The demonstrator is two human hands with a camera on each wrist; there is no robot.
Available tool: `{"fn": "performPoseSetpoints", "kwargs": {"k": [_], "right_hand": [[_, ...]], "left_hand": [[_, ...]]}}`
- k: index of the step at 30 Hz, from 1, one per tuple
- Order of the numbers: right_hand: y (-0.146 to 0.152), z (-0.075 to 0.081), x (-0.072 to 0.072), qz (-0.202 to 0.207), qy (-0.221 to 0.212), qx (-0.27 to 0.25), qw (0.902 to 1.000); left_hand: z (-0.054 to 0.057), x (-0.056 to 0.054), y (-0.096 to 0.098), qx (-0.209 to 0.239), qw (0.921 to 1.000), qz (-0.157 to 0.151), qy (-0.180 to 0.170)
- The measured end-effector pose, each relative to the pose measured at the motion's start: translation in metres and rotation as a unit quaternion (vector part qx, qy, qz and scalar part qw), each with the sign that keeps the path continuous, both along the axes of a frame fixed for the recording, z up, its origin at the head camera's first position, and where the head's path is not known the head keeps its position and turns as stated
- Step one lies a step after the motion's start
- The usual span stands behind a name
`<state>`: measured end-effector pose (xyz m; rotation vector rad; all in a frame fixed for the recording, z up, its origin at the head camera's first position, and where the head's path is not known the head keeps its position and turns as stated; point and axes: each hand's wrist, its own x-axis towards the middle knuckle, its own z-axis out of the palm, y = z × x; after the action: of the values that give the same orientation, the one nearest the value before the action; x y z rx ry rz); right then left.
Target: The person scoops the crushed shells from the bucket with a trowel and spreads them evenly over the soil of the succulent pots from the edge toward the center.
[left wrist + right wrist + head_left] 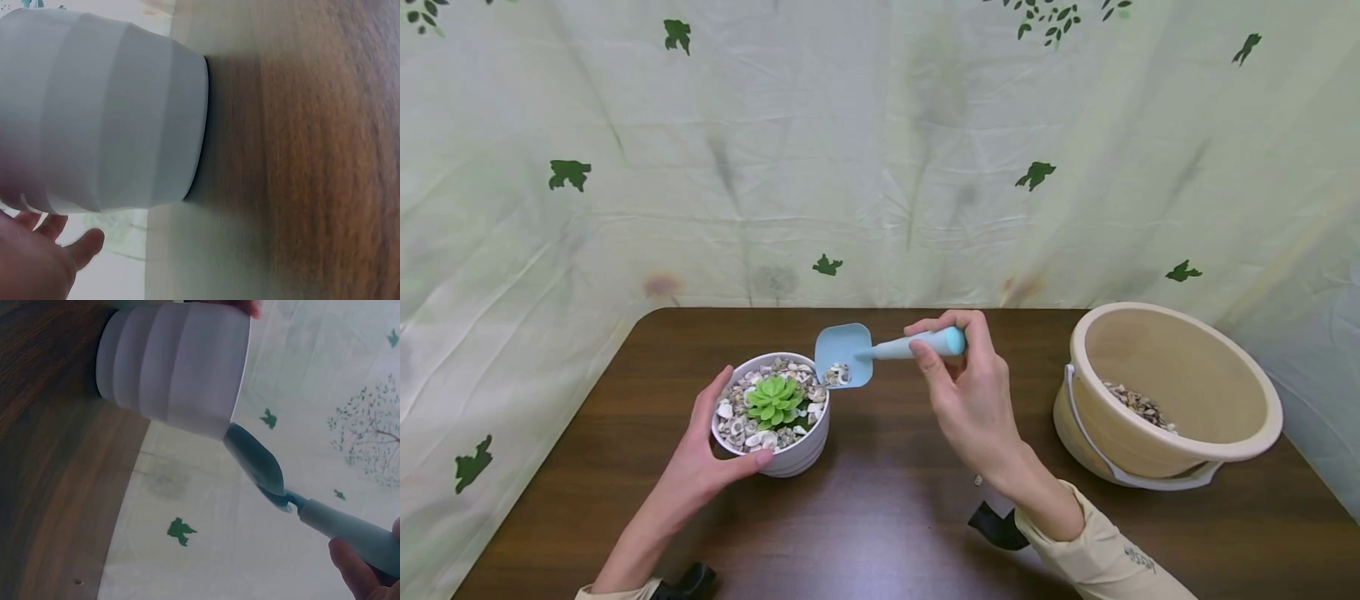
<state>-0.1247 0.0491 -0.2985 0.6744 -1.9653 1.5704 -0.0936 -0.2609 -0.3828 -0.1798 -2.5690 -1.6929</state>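
Your left hand is on the left and near sides of the white pot, partly closed to the pot's width: thumb across the near wall just under the rim, fingers round the left side. You've got a grip on it. Pot is upright on the brown surface.

In the pot: green succulent about in the middle, small shells all round it.

Just right of the pot: your blue scoop. Blade tip is at the pot's right rim, looks to be touching; right wrist view has the blade sloping down to the rim, handle end higher. A few shells sit on the blade at the pot end.

Further right of the pot: your right hand, thumb and fingers closed round the scoop handle. Nearer you than the pot, a cream sleeve on that arm.

Well right of the pot: beige bucket, handle hanging down its near side, more shells inside.

Behind the pot: pale leaf-print curtain.
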Motion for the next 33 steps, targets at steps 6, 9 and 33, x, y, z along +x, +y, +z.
{"fn": "performPoseSetpoints", "kwargs": {"k": [6,9,33], "right_hand": [[0.002,-0.012,-0.008,0.008,-0.001,-0.004,1.0],[0.001,-0.014,-0.009,0.009,0.002,-0.003,1.0],[-0.007,-0.021,0.002,0.044,0.016,0.006,0.9989]], "left_hand": [[-0.001,-0.001,-0.004,0.032,0.9991,-0.025,0.012],[-0.001,-0.001,-0.003,0.033,0.9991,-0.023,0.012],[-0.002,-0.004,-0.002,0.039,0.9988,-0.027,0.009]]}}
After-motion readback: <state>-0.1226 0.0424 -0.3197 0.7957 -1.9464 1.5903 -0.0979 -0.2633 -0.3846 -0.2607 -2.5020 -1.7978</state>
